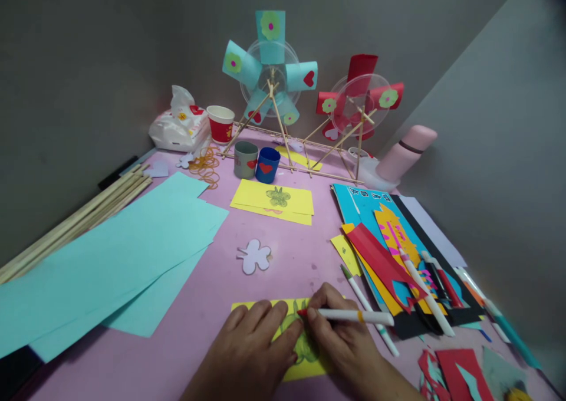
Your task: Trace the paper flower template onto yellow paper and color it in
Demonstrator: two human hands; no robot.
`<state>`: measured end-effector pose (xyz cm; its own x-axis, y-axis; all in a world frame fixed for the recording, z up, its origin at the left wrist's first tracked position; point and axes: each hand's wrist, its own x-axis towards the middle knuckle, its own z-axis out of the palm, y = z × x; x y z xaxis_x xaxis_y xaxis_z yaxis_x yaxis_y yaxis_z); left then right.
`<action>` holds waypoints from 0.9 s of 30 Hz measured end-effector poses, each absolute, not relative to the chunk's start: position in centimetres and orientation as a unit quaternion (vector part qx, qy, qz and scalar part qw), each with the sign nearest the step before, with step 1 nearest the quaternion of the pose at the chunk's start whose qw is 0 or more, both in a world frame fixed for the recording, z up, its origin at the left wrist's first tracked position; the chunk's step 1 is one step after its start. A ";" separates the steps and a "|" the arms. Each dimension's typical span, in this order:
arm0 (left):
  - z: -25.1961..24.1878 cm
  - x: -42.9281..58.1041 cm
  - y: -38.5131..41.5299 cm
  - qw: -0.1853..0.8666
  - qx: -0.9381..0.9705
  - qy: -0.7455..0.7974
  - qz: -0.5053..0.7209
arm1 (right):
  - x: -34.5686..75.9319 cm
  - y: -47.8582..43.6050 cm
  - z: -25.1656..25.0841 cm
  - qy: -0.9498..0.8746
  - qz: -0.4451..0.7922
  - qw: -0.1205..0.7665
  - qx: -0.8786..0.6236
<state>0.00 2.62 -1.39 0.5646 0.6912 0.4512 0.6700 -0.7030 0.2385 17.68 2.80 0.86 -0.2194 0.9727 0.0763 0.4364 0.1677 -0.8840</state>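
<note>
A sheet of yellow paper (309,370) with a green butterfly outline lies in front of me, partly covered by my hands. My left hand (252,345) rests on it with the fingers laid out, pressing the sheet to the table. In my right hand (342,336) is a white felt-tip marker (354,315), its red tip at the upper part of the drawing. Just beyond lies a white butterfly cutout (255,256). Farther back are stacked yellow papers (247,196), the top one bearing a green butterfly drawing. A green-tipped marker (360,289) lies right of my right hand.
Light blue sheets (145,242) and wooden sticks (88,218) lie left. Two pinwheel models, blue (272,53) and red (362,91), stand behind small grey (244,159) and blue (267,165) paper rings. Coloured papers (371,259), markers and a pink bottle (404,153) are right.
</note>
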 end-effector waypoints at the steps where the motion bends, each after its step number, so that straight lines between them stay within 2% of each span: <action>1: -1.4 0.0 2.6 0.020 0.884 0.386 0.263 | 17.7 2.8 0.8 -0.680 0.383 0.350 -0.518; 21: -1.5 0.1 2.7 0.007 0.884 0.385 0.265 | 17.7 2.9 1.0 -0.678 0.397 0.344 -0.514; 27: -1.2 -0.2 2.6 -0.003 0.889 0.376 0.261 | 18.2 2.7 0.4 -0.632 0.404 0.396 -0.529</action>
